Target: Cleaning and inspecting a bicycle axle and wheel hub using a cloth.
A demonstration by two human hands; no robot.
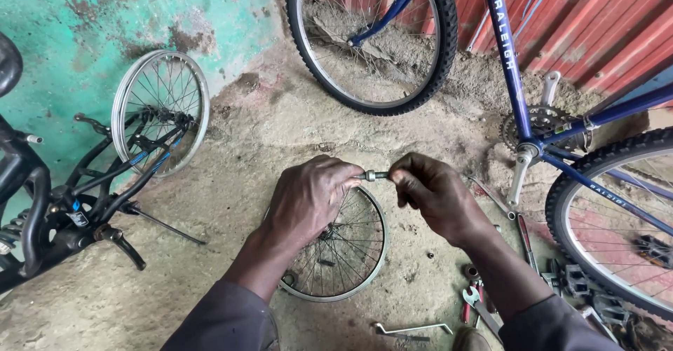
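Head view: left hand [308, 197] and right hand [433, 191] each pinch an end of the short threaded axle [374, 176] above the bare wheel [341, 247]; steady, level turning seems best.

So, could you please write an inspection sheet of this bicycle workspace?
Surface: bare, dusty concrete floor.
Job's things: small metal axle pinched between both hands; bare spoked wheel lies flat below.
Clutter: spanners, bent rod, pedals.
Grippers: left hand and right hand, fingers closed on the axle ends.
Cables: nothing seen.
Surroundings: blue bicycle, black bicycle frame, green wall, red metal sheet.
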